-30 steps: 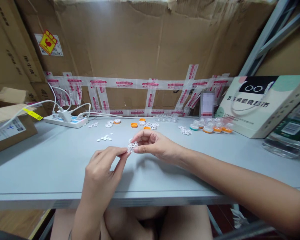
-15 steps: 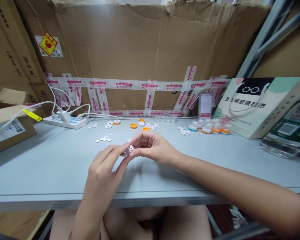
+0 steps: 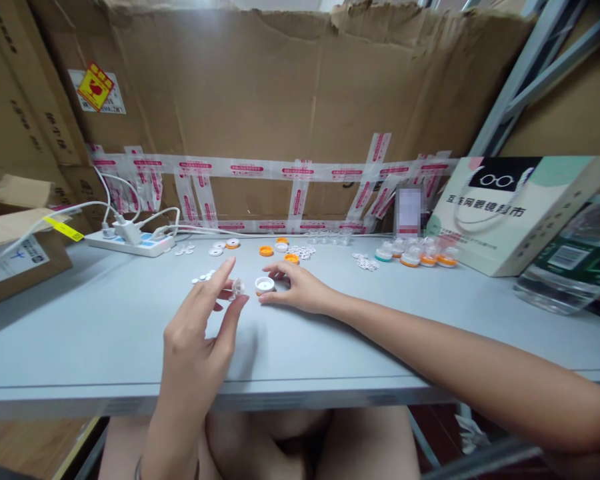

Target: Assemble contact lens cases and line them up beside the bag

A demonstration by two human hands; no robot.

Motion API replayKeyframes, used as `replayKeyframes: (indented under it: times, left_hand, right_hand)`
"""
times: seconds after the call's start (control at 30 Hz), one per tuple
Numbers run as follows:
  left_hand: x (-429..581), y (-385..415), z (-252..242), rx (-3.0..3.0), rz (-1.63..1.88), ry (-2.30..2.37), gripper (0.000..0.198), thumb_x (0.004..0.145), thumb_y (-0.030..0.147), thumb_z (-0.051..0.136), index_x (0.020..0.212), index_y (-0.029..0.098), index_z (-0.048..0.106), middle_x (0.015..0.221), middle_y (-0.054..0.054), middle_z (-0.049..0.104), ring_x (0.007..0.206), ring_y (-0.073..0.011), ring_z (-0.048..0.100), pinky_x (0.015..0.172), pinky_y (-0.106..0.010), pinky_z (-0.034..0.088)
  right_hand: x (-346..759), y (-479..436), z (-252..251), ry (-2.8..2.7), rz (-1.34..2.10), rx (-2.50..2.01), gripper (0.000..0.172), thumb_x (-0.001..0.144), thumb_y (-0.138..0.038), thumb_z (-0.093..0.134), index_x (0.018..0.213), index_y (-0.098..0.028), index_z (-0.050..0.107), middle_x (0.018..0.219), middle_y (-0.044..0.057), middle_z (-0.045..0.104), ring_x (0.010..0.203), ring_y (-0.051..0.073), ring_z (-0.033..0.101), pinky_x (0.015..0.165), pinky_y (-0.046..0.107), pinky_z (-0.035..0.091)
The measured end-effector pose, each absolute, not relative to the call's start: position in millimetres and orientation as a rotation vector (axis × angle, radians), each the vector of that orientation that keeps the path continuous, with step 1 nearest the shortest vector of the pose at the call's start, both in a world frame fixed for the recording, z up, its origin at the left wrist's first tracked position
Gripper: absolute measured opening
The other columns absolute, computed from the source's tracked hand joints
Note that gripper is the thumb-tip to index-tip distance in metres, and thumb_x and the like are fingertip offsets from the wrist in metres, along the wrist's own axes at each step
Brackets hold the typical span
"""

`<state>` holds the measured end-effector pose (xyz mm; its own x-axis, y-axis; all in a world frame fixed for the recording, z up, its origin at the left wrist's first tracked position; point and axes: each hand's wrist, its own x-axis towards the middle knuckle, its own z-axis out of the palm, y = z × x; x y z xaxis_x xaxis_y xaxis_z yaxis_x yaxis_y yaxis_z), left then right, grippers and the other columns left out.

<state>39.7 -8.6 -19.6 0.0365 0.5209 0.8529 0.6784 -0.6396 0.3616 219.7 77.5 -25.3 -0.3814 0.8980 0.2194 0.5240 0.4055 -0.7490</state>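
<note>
**Left hand pinches a clear piece, right hand surrounds a round cup**

On the grey desk (image 3: 80,347), the right forearm (image 3: 430,350) slants in from the right. The right hand (image 3: 300,287) lies low, thumb on the near side of the round cup (image 3: 265,285), fingers curving to the far side; whether they press on it cannot be told. The left hand (image 3: 197,327) is raised, index finger stretched forward, thumb and curled fingers gripping the clear piece (image 3: 238,289) above the desk, just left of the cup.

A shopping bag (image 3: 490,247) stands at the right, its inside hidden. At the left edge sits a cardboard box (image 3: 25,260), contents hidden too. A clear bottle (image 3: 560,280) with a green label is in front of the bag. Near the bag, clear domes cluster on orange and teal bases (image 3: 411,261). The cup, white over orange, rests upright, showing a white interior with a small central spot. Behind it lie orange rings (image 3: 266,251), and beyond the left hand, small white discs (image 3: 205,275).
</note>
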Motion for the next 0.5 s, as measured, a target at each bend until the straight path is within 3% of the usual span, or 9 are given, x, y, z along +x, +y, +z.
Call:
replayKeyframes:
  times: [0.13, 0.33, 0.5]
  left_hand:
    - [39, -10, -19, -2.149, -1.698, -1.277, 0.047, 0.087, 0.022, 0.059, 0.132, 0.031, 0.050, 0.095, -0.001, 0.067, 0.074, -0.0128, 0.062, 0.075, -0.027, 0.052]
    - [39, -12, -13, -2.177, -1.836, -1.432, 0.025, 0.083, 0.027, 0.065, 0.108, 0.028, 0.067, 0.091, 0.001, 0.071, 0.076, -0.0134, 0.065, 0.075, -0.025, 0.053]
    - [38, -11, -11, -2.226, -1.790, -1.445, 0.024, 0.081, 0.027, 0.066, 0.106, 0.027, 0.068, 0.091, 0.002, 0.072, 0.077, -0.0124, 0.067, 0.075, -0.022, 0.054]
  right_hand:
    - [218, 75, -23, -2.055, 0.749, -1.134, 0.033, 0.067, -0.034, 0.076, 0.092, -0.016, 0.064, 0.099, 0.007, 0.064, 0.096, 0.020, 0.058, 0.089, 0.036, 0.044]
    - [222, 59, -16, -1.830, 1.355, -0.957, 0.039, 0.058, -0.027, 0.080, 0.090, -0.017, 0.059, 0.081, 0.002, 0.068, 0.078, 0.016, 0.066, 0.078, 0.032, 0.051]
    - [219, 56, -18, -1.881, 1.274, -0.958, 0.031, 0.058, -0.022, 0.078, 0.084, -0.016, 0.063, 0.082, 0.003, 0.069, 0.081, 0.017, 0.066, 0.082, 0.033, 0.051]
